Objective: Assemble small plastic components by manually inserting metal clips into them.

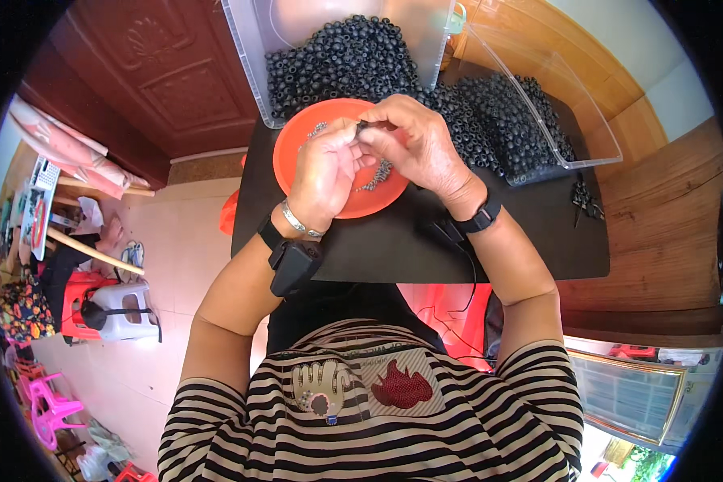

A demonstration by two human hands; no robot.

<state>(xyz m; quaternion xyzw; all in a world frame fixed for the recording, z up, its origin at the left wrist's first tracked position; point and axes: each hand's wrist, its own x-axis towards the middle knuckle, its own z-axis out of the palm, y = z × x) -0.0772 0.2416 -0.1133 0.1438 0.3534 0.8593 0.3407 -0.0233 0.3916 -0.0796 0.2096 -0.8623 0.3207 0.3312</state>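
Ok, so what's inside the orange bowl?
Small grey pieces lie in the bowl, toward its far left and near right. The left hand and right hand cover part of it; what lies beneath them can't be seen.

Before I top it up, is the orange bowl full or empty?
Neither: small grey pieces lie scattered inside the orange bowl, with bare orange showing around them; its middle is hidden.

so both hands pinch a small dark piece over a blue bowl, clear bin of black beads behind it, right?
The head view shows the bowl is orange, not blue. The left hand and right hand do pinch a small dark piece over it, with the clear bin of black beads behind.
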